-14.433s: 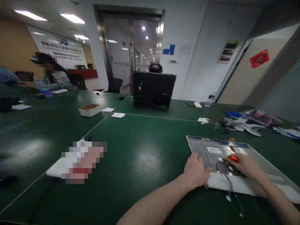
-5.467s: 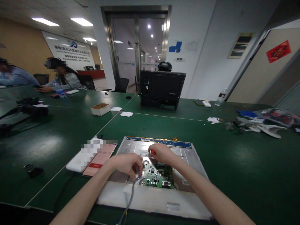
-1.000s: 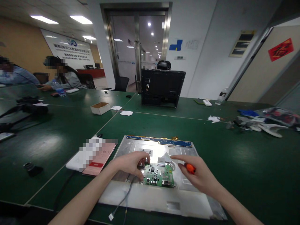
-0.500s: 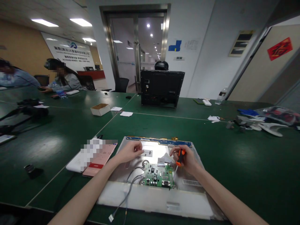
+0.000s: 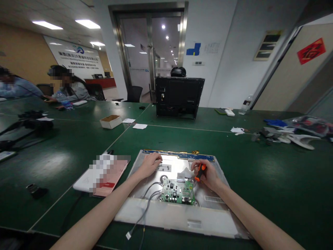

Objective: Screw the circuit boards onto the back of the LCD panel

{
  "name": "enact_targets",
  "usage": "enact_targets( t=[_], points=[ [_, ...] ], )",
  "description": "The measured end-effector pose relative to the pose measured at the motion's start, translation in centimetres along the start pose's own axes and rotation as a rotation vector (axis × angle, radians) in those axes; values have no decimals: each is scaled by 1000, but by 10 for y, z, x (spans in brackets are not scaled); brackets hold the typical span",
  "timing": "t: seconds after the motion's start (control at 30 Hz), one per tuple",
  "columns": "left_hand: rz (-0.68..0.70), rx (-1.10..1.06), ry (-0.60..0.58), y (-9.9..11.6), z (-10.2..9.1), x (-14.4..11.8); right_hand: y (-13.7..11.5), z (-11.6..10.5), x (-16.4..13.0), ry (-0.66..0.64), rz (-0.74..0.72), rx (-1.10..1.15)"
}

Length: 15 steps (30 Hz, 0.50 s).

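A bare metal display panel (image 5: 215,180) lies face down on the green table in front of me. A small green circuit board (image 5: 178,191) sits on its middle, with grey wires (image 5: 145,211) trailing off the near edge. My left hand (image 5: 150,165) rests flat on the panel, left of the board, holding nothing. My right hand (image 5: 206,175) grips an orange-handled screwdriver (image 5: 199,172), its tip pointing down at the board's upper right corner beside a white flat ribbon (image 5: 185,173).
A phone on a white pad (image 5: 104,175) lies left of the panel. A black monitor housing (image 5: 179,98) stands across the table. A small box (image 5: 110,121), loose parts (image 5: 288,137) at right, a black item (image 5: 35,190) at left. Two people sit far left.
My left hand slid forward and flattened on the panel. My right hand keeps the screwdriver upright at the board's corner. A second ago it held the tool off to the right.
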State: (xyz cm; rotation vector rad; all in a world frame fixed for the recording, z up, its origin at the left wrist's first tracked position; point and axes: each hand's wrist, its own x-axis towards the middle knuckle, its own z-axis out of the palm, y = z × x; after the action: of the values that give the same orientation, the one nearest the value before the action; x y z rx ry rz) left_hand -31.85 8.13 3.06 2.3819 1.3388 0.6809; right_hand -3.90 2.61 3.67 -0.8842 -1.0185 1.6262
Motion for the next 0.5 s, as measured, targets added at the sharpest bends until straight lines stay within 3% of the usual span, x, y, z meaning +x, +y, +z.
enact_targets(
  t=[0.27, 0.5],
  points=[
    [-59, 33, -92, 4, 3, 14, -11, 13, 28, 15, 59, 39],
    [-57, -14, -139, 4, -3, 15, -2, 28, 54, -7, 52, 108]
  ],
)
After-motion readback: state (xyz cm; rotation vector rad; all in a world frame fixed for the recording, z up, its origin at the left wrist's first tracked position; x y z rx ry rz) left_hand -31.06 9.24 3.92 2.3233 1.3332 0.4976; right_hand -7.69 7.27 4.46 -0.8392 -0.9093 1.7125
